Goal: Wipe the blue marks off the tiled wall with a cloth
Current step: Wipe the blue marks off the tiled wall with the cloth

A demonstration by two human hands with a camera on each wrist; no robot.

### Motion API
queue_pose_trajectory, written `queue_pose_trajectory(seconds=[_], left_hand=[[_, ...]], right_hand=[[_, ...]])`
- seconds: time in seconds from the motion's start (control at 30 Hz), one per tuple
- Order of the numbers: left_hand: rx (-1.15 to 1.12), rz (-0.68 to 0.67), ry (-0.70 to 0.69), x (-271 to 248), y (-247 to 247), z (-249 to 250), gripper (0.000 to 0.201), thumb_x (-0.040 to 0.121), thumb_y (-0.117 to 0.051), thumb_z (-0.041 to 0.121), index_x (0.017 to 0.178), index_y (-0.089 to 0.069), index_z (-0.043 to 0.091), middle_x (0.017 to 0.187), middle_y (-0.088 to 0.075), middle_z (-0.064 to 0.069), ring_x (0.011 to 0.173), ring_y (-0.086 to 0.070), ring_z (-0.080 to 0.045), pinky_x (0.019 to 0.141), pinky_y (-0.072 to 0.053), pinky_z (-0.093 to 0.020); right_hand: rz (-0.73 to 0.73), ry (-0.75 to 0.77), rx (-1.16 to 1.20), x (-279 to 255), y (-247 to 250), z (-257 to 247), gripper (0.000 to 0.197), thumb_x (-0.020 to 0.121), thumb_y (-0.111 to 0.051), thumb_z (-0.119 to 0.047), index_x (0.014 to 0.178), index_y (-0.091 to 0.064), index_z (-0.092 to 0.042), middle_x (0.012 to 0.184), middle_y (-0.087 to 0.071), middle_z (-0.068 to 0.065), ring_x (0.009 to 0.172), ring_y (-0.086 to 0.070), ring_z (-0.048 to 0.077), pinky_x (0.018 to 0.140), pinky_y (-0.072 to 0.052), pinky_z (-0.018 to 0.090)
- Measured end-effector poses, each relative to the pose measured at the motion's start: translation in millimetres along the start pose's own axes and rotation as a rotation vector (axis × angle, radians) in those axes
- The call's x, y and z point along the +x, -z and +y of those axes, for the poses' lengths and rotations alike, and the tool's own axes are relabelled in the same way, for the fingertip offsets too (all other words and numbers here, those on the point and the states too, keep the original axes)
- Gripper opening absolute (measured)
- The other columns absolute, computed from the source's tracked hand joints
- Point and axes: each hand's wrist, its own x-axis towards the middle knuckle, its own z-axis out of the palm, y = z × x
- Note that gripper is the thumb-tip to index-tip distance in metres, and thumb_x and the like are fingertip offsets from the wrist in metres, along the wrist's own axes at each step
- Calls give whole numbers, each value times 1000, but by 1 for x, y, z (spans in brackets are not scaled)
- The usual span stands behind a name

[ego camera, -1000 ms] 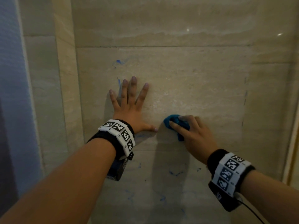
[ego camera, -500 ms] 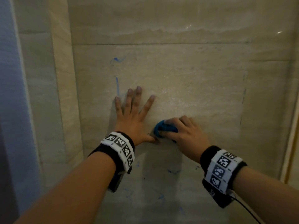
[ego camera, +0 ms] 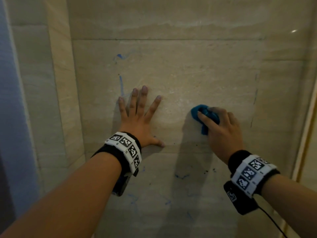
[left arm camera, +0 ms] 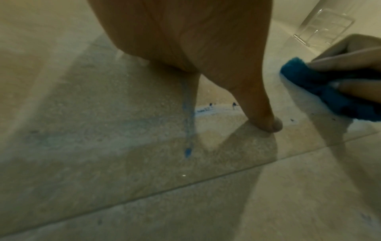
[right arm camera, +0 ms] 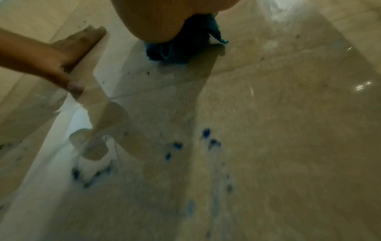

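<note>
against the beige tiled wall [ego camera: 197, 74], two hands, catalogued:

left hand [ego camera: 139, 121]: flat on the tile, fingers straight and spread, thumb out to the side; holds nothing. a vertical blue streak [ego camera: 121, 85] runs just above its little finger.

right hand [ego camera: 221, 127]: fingers curled round a bunched blue cloth [ego camera: 197, 112], pressing it to the wall, well apart from the left hand.

blue marks: a smudge [ego camera: 119, 56] higher up; scattered flecks [ego camera: 181, 176] on the tile below both wrists.

left wrist view: thumb tip [left arm camera: 272, 125] touching the tile beside a blue streak [left arm camera: 188, 130]; cloth [left arm camera: 321, 91] at right edge; a clear acrylic fitting [left arm camera: 323, 27] at top right, unseen from the head.

right wrist view, blurred: cloth [right arm camera: 177, 52] under the palm; blue spots [right arm camera: 206, 132] below it, bolder than in the head view.
</note>
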Motion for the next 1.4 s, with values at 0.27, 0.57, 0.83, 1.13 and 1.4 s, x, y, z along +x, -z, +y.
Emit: queue_pose_trajectory(seconds=[0.27, 0.57, 0.83, 1.13, 1.4], left_hand=[[10, 47, -29, -1, -3, -5, 143, 48, -58, 90, 133, 43, 37, 141, 51, -5, 132, 44, -29, 104, 22, -63], [28, 46, -47, -5, 1, -7, 138, 53, -59, 87, 138, 37, 36, 144, 48, -4, 135, 40, -30, 108, 18, -62], [49, 70, -14, -14, 7, -39, 137, 51, -58, 89, 138, 37, 41, 143, 49, 0, 136, 38, -24, 110, 17, -61], [51, -40, 47, -9, 9, -51, 147, 47, -64, 86, 129, 48, 38, 138, 55, -3, 132, 44, -30, 107, 12, -69], [59, -56, 44, -8, 8, -54, 147, 49, -64, 86, 126, 50, 37, 135, 57, -3, 125, 51, -30, 104, 18, -68]], right_hand=[[-80, -5, 59, -48, -12, -29, 73, 60, -80, 6, 124, -51, -12, 122, -40, 16, 95, -41, 39, 72, -53, 52], [-130, -8, 120, -48, -15, -58, 72, 55, -80, 10, 122, -59, -4, 121, -39, 16, 102, -42, 36, 70, -55, 45], [-163, -23, 210, -24, -19, -95, 65, 60, -82, 6, 121, -60, -1, 116, -38, 14, 82, -62, 41, 59, -56, 39], [-136, 48, 240, 12, -21, -109, 62, 64, -80, 2, 121, -57, -6, 117, -41, 15, 84, -59, 41, 58, -56, 41], [-110, 150, 217, 43, -25, -118, 51, 66, -79, -2, 115, -65, -10, 113, -48, 16, 81, -54, 36, 58, -52, 38]])
